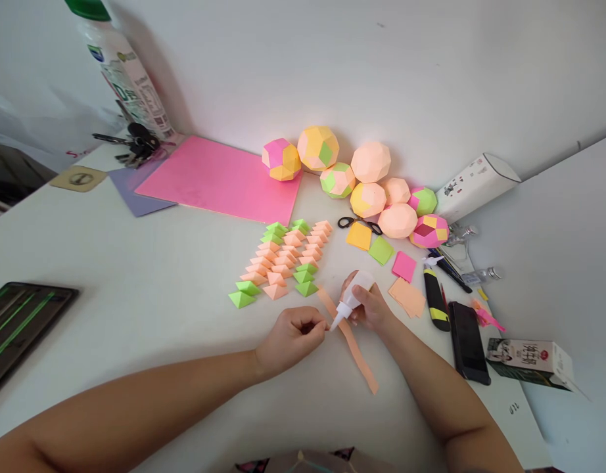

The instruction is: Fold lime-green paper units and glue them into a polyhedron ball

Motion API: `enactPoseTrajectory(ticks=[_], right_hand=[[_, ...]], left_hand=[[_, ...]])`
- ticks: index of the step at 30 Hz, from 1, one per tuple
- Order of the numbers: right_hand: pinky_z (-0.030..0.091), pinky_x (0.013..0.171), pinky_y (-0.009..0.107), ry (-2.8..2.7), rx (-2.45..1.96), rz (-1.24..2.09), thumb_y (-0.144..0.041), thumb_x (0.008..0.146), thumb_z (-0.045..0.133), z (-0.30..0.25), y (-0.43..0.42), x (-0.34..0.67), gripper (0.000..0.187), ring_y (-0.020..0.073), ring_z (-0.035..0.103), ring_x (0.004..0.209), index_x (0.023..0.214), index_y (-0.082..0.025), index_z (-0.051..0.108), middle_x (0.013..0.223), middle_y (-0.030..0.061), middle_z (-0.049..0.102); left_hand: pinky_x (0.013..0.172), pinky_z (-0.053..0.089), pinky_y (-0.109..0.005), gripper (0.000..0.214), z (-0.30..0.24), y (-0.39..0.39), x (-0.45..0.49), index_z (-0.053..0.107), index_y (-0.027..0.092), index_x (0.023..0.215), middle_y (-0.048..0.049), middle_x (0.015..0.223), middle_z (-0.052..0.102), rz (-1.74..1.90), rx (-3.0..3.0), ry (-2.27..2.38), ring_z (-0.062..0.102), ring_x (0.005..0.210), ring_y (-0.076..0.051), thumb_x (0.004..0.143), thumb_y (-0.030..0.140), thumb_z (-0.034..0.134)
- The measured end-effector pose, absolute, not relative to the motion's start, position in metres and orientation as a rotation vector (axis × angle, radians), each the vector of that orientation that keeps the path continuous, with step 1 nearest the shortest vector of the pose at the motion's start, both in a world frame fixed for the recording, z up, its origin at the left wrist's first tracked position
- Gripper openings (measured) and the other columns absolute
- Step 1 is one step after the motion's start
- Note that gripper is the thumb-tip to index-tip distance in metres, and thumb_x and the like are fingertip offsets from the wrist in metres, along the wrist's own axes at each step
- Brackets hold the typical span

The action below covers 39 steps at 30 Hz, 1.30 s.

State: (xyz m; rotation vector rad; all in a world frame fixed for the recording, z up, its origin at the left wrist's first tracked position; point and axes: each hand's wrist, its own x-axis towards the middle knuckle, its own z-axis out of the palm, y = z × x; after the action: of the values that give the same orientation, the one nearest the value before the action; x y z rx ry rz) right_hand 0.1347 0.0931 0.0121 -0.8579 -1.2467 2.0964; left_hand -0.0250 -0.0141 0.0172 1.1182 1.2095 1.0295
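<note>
My right hand is wrapped round a small white glue bottle, tilted so its nozzle points down to the left. The nozzle tip is at the fingertips of my left hand, whose thumb and forefinger are pinched together. Whatever they pinch is too small or hidden to make out. Beneath the bottle, a long peach paper strip lies slantwise on the white table. Just beyond my hands, folded peach paper pieces and folded green ones stand in three slanting rows.
Faceted paper balls cluster against the wall, near scissors and sticky-note stacks. At right lie a yellow-black cutter, a phone and a carton. A pink sheet, a bottle and a tablet are leftward.
</note>
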Motion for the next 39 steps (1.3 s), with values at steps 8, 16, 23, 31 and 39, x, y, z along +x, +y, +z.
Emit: enactPoseTrajectory(ticks=[8,16,23,31,39], right_hand=[[0.041,0.027,0.019,-1.259,-0.794,2.142,-0.049,0.07,0.07,0.011,0.095,0.135,0.037,0.0077,0.048,0.032,0.074,-0.018,0.049,0.056,-0.0022,0.061],[0.044,0.033,0.02,-1.262,-0.68,2.201,-0.046,0.069,0.072,0.008,0.097,0.138,0.038,0.0096,0.054,0.042,0.083,-0.018,0.05,0.066,-0.001,0.063],[0.044,0.034,0.02,-1.266,-0.617,2.22,-0.04,0.073,0.071,0.008,0.098,0.137,0.032,0.0099,0.055,0.043,0.085,-0.018,0.051,0.068,-0.0003,0.064],[0.041,0.031,0.018,-1.332,-0.708,2.196,-0.04,0.07,0.073,0.008,0.096,0.138,0.034,0.0092,0.053,0.042,0.082,-0.016,0.052,0.064,-0.0008,0.063],[0.039,0.03,0.017,-1.343,-0.729,2.186,-0.046,0.068,0.073,0.008,0.096,0.137,0.038,0.0071,0.05,0.038,0.08,-0.015,0.053,0.064,0.0002,0.063]], left_hand=[[0.047,0.03,-0.021,0.015,0.019,-0.014,-0.025,0.053,0.016,0.06,0.0037,0.054,0.045,1.023,1.071,1.174,0.036,0.05,-0.008,0.074,0.02,0.049],[0.05,0.03,-0.022,0.017,0.025,-0.013,-0.027,0.053,0.015,0.066,0.0034,0.057,0.045,1.019,1.081,1.12,0.038,0.054,-0.009,0.079,0.024,0.047],[0.05,0.033,-0.022,0.016,0.021,-0.015,-0.022,0.058,0.014,0.078,0.0011,0.064,0.051,0.987,1.067,1.144,0.041,0.056,-0.01,0.078,0.03,0.054],[0.048,0.031,-0.021,0.019,0.013,-0.015,-0.022,0.056,0.014,0.069,0.0026,0.06,0.047,0.904,1.212,1.188,0.037,0.053,-0.009,0.081,0.029,0.051],[0.048,0.031,-0.021,0.017,0.017,-0.015,-0.021,0.05,0.017,0.067,0.0036,0.058,0.047,0.864,1.359,1.27,0.038,0.052,-0.009,0.081,0.025,0.047]])
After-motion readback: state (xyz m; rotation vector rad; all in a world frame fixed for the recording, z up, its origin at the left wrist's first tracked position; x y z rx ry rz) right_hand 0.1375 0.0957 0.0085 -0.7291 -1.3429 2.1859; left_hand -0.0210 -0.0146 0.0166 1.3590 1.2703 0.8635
